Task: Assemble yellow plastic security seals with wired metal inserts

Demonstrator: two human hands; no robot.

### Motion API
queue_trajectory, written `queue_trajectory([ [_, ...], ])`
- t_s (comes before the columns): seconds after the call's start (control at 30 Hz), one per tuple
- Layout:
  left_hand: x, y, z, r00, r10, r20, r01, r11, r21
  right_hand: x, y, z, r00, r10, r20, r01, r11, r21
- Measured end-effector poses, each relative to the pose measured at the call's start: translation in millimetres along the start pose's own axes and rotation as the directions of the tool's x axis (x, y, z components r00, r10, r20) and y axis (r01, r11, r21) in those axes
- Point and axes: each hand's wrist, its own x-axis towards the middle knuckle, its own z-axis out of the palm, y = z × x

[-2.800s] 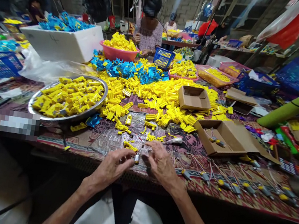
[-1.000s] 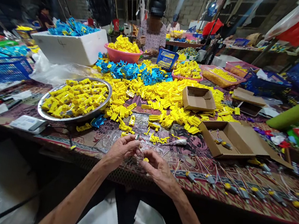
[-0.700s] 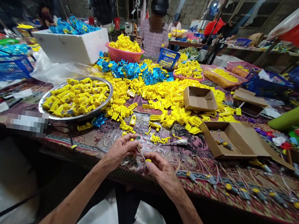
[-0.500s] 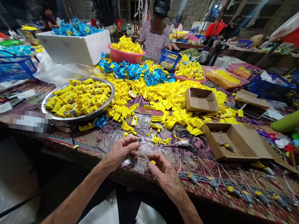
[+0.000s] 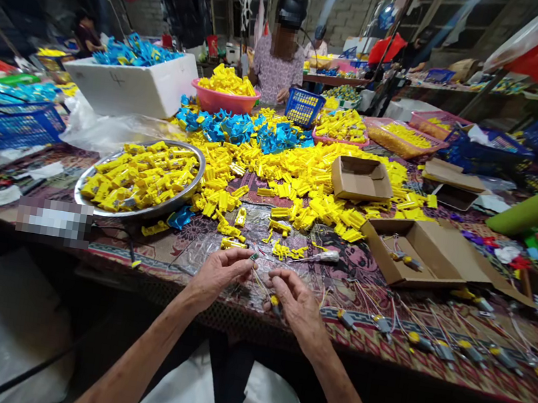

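Observation:
My left hand (image 5: 221,276) pinches a small green circuit board (image 5: 254,256) between thumb and fingertips. Thin wires (image 5: 261,282) slope down from the board to a small grey motor with a yellow end (image 5: 275,303). Beside that motor is my right hand (image 5: 295,303), its thumb and index finger raised and slightly apart. The motor lies against or just in front of its lower fingers; whether they touch it is hard to see. Beyond the hands are small yellow plastic pieces (image 5: 289,252) and a clear plastic sheet (image 5: 195,251).
Several wired motors (image 5: 422,344) line the table edge at right. Behind them stands an open cardboard box (image 5: 418,251). A metal bowl (image 5: 200,181) of yellow casings sits left. Yellow casings (image 5: 302,179) and blue parts (image 5: 239,128) are heaped mid-table. A person (image 5: 278,61) sits opposite.
My right thumb and index finger have lifted off the motor's yellow end, and more of the motor shows below them. My left hand keeps the board in nearly the same place.

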Motion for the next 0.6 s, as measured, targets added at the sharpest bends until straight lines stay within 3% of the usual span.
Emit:
queue_trajectory([
  [0.13, -0.6, 2.0, 3.2, 1.000, -0.020, 0.022, 0.022, 0.998, -0.063, -4.0, -4.6, 0.7, 0.991, 0.101, 0.089, -0.113, 0.983, 0.146],
  [0.23, -1.4, 3.5, 5.5, 0.999, -0.016, 0.050, 0.020, 0.996, -0.087, -7.8, -8.5, 2.6, 0.965, 0.100, 0.242, -0.149, 0.970, 0.194],
  [0.3, -2.0, 3.4, 5.8, 0.999, -0.022, 0.044, 0.025, 0.998, -0.057, -8.9, -10.0, 4.3, 0.955, 0.094, 0.283, -0.149, 0.972, 0.181],
  [0.6, -3.7, 3.3, 0.9, 0.998, 0.014, 0.055, -0.024, 0.985, 0.173, 1.0, 0.5, 5.5, 0.985, -0.011, 0.173, 0.003, 0.999, 0.046],
])
